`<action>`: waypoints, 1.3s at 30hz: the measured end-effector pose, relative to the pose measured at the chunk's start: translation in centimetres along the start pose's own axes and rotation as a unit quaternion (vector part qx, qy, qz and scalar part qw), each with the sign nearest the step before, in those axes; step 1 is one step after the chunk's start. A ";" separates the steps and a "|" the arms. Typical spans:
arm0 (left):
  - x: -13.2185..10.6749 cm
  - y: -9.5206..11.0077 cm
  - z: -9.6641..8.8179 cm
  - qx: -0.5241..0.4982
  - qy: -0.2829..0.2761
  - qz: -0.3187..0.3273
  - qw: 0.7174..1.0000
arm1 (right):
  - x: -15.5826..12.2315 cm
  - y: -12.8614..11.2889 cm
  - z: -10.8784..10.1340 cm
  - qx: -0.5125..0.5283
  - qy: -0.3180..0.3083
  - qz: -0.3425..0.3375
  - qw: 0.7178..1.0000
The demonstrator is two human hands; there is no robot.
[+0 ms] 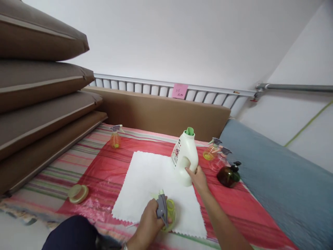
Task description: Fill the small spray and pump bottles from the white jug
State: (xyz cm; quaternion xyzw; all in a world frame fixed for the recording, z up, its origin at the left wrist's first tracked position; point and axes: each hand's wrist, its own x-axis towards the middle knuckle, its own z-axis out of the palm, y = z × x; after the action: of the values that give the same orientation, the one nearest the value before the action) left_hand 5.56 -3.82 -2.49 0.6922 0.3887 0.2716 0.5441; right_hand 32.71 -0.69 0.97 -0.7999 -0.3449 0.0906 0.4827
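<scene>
Pale jug (pixel 187 149), gripped near its handle by the right hand (pixel 198 177), stood over the white scalloped sheet (pixel 148 170). Nearer the viewer, the left hand (pixel 151 217) clasped a grey spray head (pixel 161 207) beside a yellow bottle (pixel 171 218). Outward right lay two spray bottles (pixel 208 155) and a dark pump bottle (pixel 229 176); left, an orange spray bottle (pixel 115 140).

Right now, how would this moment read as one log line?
left hand: holds grey spray head with yellow bottle | right hand: holds jug | nearby: white mat, brown bottle
</scene>
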 end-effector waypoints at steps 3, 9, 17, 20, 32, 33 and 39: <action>0.1 0.0 0.0 -0.012 -0.001 0.003 1.000 | -1.1 -0.2 -1.2 0.030 -0.008 -0.031 0.999; 0.1 0.7 -0.2 -0.032 0.000 0.014 0.999 | -10.7 1.1 -1.7 0.079 -0.103 -0.079 0.988; 0.6 0.2 -0.1 -0.112 -0.012 0.030 0.993 | -18.8 1.1 3.7 0.112 -0.220 -0.072 0.966; 0.6 1.6 -1.6 -0.111 0.018 0.039 0.993 | -18.3 0.3 4.6 0.113 -0.194 -0.083 0.971; 2.3 14.6 -3.5 -0.192 -0.024 0.143 0.971 | -18.0 2.0 5.4 0.104 -0.181 -0.165 0.964; 2.4 14.8 -3.3 -0.197 -0.019 0.151 0.969 | -18.0 2.0 5.4 0.105 -0.179 -0.167 0.964; 2.3 15.8 -3.1 -0.222 -0.004 0.190 0.956 | -18.0 2.3 5.4 0.113 -0.180 -0.180 0.960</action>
State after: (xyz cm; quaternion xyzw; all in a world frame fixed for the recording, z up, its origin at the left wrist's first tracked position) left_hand 8.17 -1.83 13.43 0.6164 0.1779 0.4463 0.6239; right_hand 17.77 -9.02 -7.16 -0.6354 -0.5518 0.1831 0.5083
